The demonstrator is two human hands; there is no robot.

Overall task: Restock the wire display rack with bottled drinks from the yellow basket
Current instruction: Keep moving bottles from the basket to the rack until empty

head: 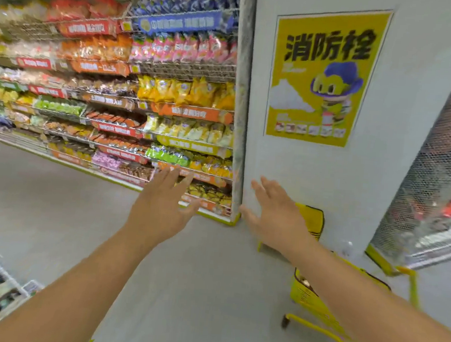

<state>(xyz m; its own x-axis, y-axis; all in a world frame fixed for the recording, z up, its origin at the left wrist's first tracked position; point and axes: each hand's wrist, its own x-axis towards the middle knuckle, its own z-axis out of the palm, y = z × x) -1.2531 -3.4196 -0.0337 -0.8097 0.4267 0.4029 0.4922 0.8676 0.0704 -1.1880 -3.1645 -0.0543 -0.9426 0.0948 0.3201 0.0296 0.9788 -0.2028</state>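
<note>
Seeing the yellow basket (pixel 306 295) low right on its wheeled frame, under my right forearm. Both hands up, empty, fingers spread: left hand (pixel 161 206) before snack shelves (pixel 132 102), right hand (pixel 275 216) before the white pillar (pixel 381 184) with yellow poster (pixel 322 78).

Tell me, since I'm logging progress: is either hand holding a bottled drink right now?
No, the left hand and the right hand both reach forward with fingers spread and nothing in their grip.
</note>
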